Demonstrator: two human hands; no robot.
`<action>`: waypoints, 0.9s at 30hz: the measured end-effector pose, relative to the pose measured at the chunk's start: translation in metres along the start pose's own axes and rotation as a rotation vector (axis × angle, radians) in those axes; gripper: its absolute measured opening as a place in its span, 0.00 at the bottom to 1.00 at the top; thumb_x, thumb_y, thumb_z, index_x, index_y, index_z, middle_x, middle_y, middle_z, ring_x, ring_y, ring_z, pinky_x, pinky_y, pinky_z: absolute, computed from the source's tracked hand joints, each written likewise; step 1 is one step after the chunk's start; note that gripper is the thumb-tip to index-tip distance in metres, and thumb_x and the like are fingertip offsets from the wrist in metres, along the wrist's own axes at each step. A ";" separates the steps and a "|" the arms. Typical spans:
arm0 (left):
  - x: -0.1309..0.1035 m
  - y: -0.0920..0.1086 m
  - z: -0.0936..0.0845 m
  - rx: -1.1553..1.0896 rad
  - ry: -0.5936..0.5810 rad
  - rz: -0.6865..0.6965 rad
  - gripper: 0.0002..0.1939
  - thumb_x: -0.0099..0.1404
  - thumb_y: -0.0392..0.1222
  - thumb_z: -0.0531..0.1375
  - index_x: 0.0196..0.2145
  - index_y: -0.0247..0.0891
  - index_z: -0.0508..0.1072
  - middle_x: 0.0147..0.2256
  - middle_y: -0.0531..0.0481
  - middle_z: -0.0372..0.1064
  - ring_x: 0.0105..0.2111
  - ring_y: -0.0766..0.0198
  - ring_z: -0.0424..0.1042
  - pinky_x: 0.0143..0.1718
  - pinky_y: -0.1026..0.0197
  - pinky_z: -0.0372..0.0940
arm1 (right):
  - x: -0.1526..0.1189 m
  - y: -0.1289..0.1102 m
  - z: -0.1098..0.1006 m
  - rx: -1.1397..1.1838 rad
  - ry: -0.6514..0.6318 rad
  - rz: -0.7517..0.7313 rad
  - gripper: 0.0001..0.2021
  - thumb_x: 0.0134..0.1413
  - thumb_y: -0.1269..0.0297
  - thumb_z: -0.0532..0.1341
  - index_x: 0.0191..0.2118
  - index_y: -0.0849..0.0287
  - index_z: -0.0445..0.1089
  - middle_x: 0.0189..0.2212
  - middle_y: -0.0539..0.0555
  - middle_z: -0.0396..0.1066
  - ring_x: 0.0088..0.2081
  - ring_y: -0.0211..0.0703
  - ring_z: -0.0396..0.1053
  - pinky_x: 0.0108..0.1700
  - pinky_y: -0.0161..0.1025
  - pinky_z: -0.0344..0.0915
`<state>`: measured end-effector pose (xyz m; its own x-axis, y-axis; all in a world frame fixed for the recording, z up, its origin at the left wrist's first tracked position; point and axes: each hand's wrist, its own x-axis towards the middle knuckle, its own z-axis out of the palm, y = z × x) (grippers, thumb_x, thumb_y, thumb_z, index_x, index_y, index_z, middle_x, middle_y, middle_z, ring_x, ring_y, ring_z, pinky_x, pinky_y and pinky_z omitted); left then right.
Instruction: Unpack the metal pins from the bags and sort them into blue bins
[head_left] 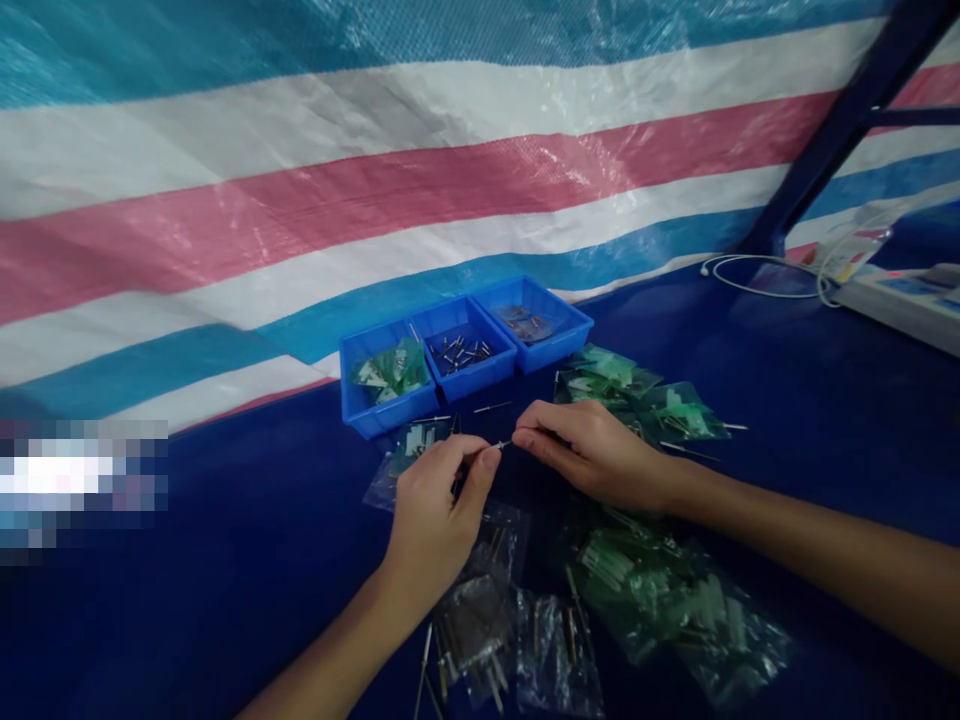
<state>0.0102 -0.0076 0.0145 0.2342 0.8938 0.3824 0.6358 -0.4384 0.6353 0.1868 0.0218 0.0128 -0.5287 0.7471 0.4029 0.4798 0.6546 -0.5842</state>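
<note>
Between my two hands, above the dark blue table, is a thin metal pin (503,444). My left hand (442,500) pinches its left end between thumb and forefinger. The fingertips of my right hand (585,450) are pinched at its right end. Just beyond are three joined blue bins: the left bin (390,412) holds green packets, the middle bin (480,375) many small metal pins, and the right bin (559,348) a clear bag with small parts. A loose pin (493,407) lies in front of the middle bin.
Green-tinted bags (667,600) and clear bags of thin rods (480,620) lie nearest me. More green packets (682,410) are beyond my right hand. A white cable (765,292) and a pale device (900,305) sit at the far right. A striped sheet (375,190) hangs behind.
</note>
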 end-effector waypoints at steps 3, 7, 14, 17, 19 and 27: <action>-0.001 0.000 -0.001 -0.008 -0.006 -0.002 0.13 0.65 0.41 0.50 0.26 0.38 0.68 0.22 0.53 0.70 0.24 0.65 0.69 0.26 0.65 0.61 | 0.001 0.000 -0.001 0.039 -0.018 -0.008 0.12 0.61 0.64 0.49 0.28 0.60 0.63 0.18 0.45 0.59 0.18 0.31 0.53 0.22 0.31 0.50; 0.000 0.001 -0.002 -0.034 -0.005 -0.041 0.15 0.65 0.40 0.49 0.23 0.38 0.67 0.21 0.53 0.69 0.21 0.67 0.67 0.26 0.65 0.61 | 0.001 0.000 -0.003 0.075 -0.058 -0.024 0.10 0.61 0.66 0.49 0.32 0.61 0.64 0.22 0.48 0.64 0.22 0.33 0.59 0.25 0.31 0.54; 0.000 0.000 -0.003 -0.080 -0.036 -0.033 0.13 0.66 0.40 0.49 0.27 0.38 0.68 0.22 0.54 0.68 0.23 0.67 0.67 0.27 0.65 0.60 | 0.000 -0.002 -0.003 0.111 -0.150 -0.098 0.08 0.60 0.69 0.51 0.38 0.61 0.67 0.27 0.50 0.70 0.27 0.34 0.65 0.29 0.31 0.57; -0.001 -0.002 -0.002 -0.089 -0.055 -0.011 0.10 0.66 0.39 0.49 0.31 0.39 0.69 0.24 0.54 0.69 0.24 0.67 0.67 0.27 0.66 0.60 | 0.001 -0.002 -0.003 0.106 -0.164 -0.094 0.07 0.59 0.71 0.52 0.37 0.61 0.68 0.29 0.51 0.71 0.28 0.35 0.66 0.30 0.31 0.57; -0.001 -0.003 -0.001 -0.099 -0.061 0.009 0.10 0.66 0.39 0.50 0.33 0.39 0.70 0.25 0.54 0.69 0.24 0.67 0.67 0.27 0.66 0.61 | 0.001 -0.002 -0.003 0.109 -0.169 -0.087 0.07 0.58 0.72 0.53 0.37 0.62 0.68 0.29 0.51 0.72 0.29 0.35 0.67 0.30 0.31 0.58; -0.001 -0.003 -0.001 -0.158 -0.039 0.033 0.06 0.63 0.39 0.53 0.34 0.38 0.70 0.26 0.53 0.71 0.24 0.67 0.69 0.25 0.67 0.62 | 0.001 -0.003 -0.003 0.190 -0.154 -0.064 0.07 0.59 0.69 0.52 0.35 0.62 0.67 0.25 0.49 0.67 0.25 0.33 0.62 0.26 0.30 0.55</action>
<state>0.0073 -0.0072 0.0134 0.2834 0.8803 0.3805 0.5044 -0.4743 0.7215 0.1870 0.0211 0.0167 -0.6612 0.6687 0.3402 0.3091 0.6560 -0.6886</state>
